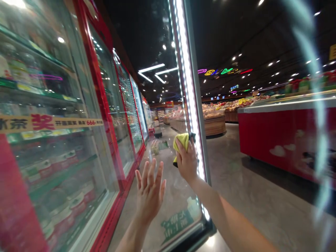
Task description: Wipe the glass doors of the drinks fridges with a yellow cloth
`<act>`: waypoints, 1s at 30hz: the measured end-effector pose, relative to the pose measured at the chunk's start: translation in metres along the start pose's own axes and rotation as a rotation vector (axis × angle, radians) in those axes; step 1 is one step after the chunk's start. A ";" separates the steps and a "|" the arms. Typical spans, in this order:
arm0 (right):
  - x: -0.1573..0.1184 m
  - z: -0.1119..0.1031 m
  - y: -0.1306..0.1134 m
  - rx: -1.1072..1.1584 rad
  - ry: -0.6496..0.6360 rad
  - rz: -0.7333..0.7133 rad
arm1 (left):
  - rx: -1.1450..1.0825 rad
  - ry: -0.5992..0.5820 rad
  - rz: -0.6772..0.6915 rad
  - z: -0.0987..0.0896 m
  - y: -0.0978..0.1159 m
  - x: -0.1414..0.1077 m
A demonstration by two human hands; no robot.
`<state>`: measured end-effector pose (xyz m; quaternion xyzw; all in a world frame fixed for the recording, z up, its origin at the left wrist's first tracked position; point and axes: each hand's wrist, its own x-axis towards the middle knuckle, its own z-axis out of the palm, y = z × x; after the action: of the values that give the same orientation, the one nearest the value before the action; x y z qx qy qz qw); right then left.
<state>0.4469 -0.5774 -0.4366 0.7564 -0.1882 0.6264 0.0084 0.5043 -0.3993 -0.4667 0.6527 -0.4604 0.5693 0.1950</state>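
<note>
A glass cooler door (pixel 170 189) stands swung out in front of me, its edge lined with a bright LED strip (pixel 187 66). With my right hand (pixel 187 162) I press a yellow cloth (pixel 181 140) with a dark edge against the glass beside that strip. Lower and to the left, my left hand (pixel 149 190) is raised with fingers stretched and holds nothing. It is at or close to the glass; whether it touches I cannot tell. A green sticker (pixel 177 224) shows low on the door.
Red-framed drink coolers (pixel 98 87) run along the left, stocked with bottles and packs. On the right stands a red chest freezer (pixel 275 136). A wooden produce counter (pixel 214 125) lies farther off. A blurred pale, curved shape (pixel 319 115) crosses the right edge.
</note>
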 end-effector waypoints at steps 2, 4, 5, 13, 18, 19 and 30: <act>-0.036 0.003 0.010 0.008 0.025 -0.029 | 0.013 -0.006 0.004 0.002 0.000 -0.001; -0.056 0.001 0.020 0.053 0.026 -0.106 | 0.023 -0.018 0.022 0.005 -0.001 -0.002; -0.056 -0.003 0.025 0.077 0.030 -0.129 | 0.024 -0.025 0.034 0.007 -0.001 -0.003; 0.012 -0.042 0.058 0.005 0.192 -0.149 | 0.016 -0.054 0.026 0.024 0.013 0.013; 0.007 -0.037 0.073 -0.160 0.009 -0.168 | -0.017 -0.019 0.060 0.025 0.023 0.023; 0.015 -0.038 0.073 -0.171 -0.006 -0.179 | -0.022 -0.013 0.064 0.025 0.024 0.025; 0.214 -0.087 0.034 -0.205 0.147 -0.238 | -0.040 0.130 0.145 0.020 0.025 0.092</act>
<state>0.3852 -0.6459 -0.2222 0.7207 -0.1591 0.6521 0.1732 0.4885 -0.4622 -0.3942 0.5754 -0.5039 0.6138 0.1956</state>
